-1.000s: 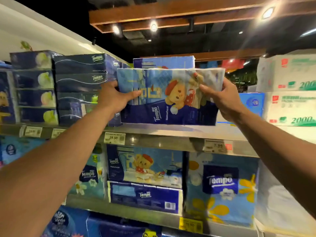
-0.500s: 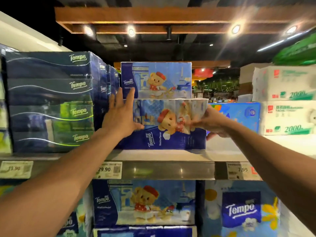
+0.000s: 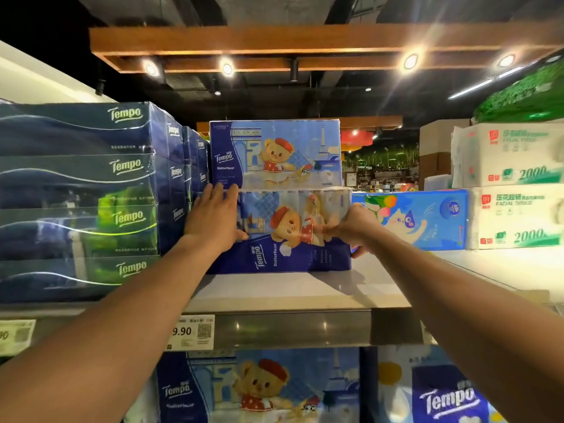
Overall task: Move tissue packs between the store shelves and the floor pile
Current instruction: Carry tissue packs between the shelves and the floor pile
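- The bear tissue pack [image 3: 293, 239] lies on the upper shelf [image 3: 290, 291], set back from the front edge, with its long printed face towards the camera
- The left hand [image 3: 213, 222] lies flat on the left part of that face, fingers straight and pointing up, thumb spread to the right; it presses the pack and grasps nothing
- The right hand [image 3: 355, 228] grips the right end of the pack, fingers curled over the front face and thumb under the corner
- A second bear pack [image 3: 274, 154] shows directly above the first; it appears to stand behind it rather than on it, but the view does not settle this
- A stack of dark blue tissue boxes [image 3: 79, 190] stands just beside the pack on the left
- A cat-print pack [image 3: 412, 221] lies just to the right, behind the right hand
- White tissue packs [image 3: 512, 184] are stacked two high at the far right
- A price tag [image 3: 190, 331] sits on the shelf's front rail, partly covered by the left forearm
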The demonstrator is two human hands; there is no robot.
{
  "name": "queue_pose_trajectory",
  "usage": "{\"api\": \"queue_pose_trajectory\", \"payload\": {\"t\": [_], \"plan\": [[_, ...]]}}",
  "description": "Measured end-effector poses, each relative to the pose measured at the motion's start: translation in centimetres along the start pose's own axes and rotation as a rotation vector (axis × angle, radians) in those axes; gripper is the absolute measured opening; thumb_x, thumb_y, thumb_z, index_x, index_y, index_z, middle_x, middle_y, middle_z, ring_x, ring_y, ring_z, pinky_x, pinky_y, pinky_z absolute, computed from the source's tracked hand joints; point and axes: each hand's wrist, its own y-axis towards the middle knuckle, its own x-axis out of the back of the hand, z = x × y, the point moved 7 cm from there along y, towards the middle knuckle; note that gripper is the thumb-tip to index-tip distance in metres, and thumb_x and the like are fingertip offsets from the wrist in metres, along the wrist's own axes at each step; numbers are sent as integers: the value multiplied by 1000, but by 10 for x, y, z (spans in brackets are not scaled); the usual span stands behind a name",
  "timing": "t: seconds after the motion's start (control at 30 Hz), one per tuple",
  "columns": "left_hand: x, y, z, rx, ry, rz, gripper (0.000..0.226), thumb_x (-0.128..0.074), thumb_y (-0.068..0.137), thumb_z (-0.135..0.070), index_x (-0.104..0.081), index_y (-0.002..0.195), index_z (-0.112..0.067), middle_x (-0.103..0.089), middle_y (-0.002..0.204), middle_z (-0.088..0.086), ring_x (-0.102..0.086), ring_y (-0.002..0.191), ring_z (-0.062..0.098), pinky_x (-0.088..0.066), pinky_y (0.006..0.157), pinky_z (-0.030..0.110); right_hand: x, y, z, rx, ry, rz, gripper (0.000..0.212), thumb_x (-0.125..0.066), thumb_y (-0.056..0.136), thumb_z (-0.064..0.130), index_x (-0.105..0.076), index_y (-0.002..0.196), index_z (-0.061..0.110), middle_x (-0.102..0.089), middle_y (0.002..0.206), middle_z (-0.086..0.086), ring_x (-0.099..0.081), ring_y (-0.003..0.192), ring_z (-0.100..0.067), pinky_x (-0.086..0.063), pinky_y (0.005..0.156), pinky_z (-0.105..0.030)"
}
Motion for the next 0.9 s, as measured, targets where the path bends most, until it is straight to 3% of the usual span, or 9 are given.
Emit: {"api": "queue_pose_trajectory", "payload": {"t": [0.13,0.27,0.37,0.43,0.7,0.9], "plan": [[3,-10,-8,0,27,11,117,-77,78,-59,-7,160,-16,-10,168,15,-7,155,35,-17,125,49,6,-19,1,109,-208,-30,75,-72,82,60,-49,134,11,-58,120,-11,-59,106,-26,-59,82,-44],[24,-42,-32,-60,-31,-5,113,-73,79,-64,-9,160,-17,-14,167,14,-10,155,32,-17,124,48,28,-56,-4,222,-300,-60,82,-70,83,62,-39,139,11,-58,130,-11,-56,105,-24,-50,70,-34],[50,-74,-63,-126,-116,1,110,-74,76,-64,-18,159,-18,-28,163,8,-22,151,28,-25,121,46,54,-89,-9,366,-441,-80,94,-65,83,67,-32,151,11,-47,149,-12,-48,132,-30,-46,101,-46],[66,-97,-90,-138,-135,21,107,-74,78,-63,-19,159,-20,-29,163,6,-24,151,26,-25,121,45,75,-114,-15,449,-485,-74,93,-61,83,70,-36,151,11,-47,151,-11,-44,137,-30,-40,109,-47],[99,-174,-220,-191,-170,114,100,-66,82,-69,-22,159,-22,-33,160,2,-29,147,23,-29,117,39,155,-204,-75,647,-572,-42,87,-54,84,72,-46,147,13,-50,150,-10,-45,137,-29,-38,114,-43],[105,-223,-317,-281,-238,201,103,-65,78,-72,-22,159,-26,-29,163,1,-29,149,23,-28,119,37,228,-269,-140,604,-647,-26,77,-61,88,64,-50,143,12,-56,140,-15,-49,130,-33,-39,107,-42]]}}
